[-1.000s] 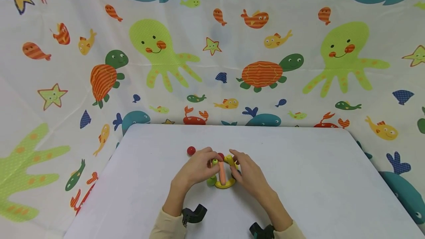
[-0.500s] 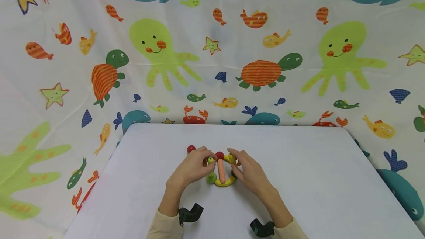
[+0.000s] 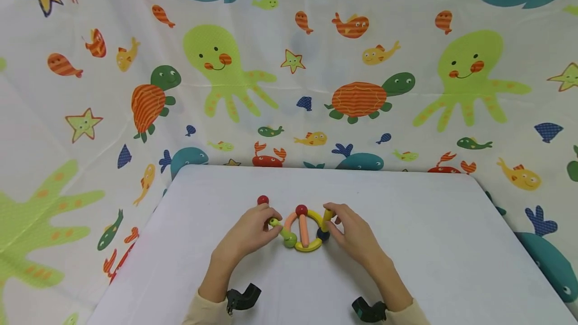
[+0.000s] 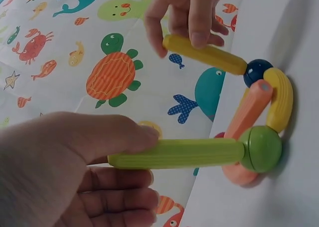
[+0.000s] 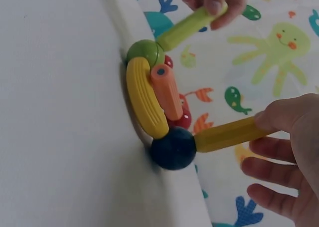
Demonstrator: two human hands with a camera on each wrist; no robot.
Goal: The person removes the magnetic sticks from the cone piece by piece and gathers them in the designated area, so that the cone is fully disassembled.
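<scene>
In the head view my left hand (image 3: pixel 248 227) pinches the upper end of a straight green stick (image 4: pixel 179 153); its lower end meets a green ball (image 4: pixel 264 148). My right hand (image 3: pixel 354 229) grips a straight yellow stick (image 5: pixel 232 133) by finger and thumb, its other end against a dark blue ball (image 5: pixel 174 148). Both sticks rise from the balls of a ring lying on the table. A curved yellow piece (image 3: pixel 308 248) forms its near side, another curved yellow piece (image 3: pixel 316 217) and a curved orange piece (image 3: pixel 290 220) its far sides. A straight orange stick (image 3: pixel 304 232) runs inward from a red ball (image 3: pixel 301 209).
A loose red ball (image 3: pixel 263 200) lies beyond my left hand. The white table (image 3: pixel 429 245) ends at a hanging cloth (image 3: pixel 298 84) printed with sea animals. Black wrist mounts (image 3: pixel 244 297) sit at both cuffs.
My hands have moved apart. The green stick has swung outward to the left and the yellow stick to the right, both still held, so the ring and red ball show more fully.
</scene>
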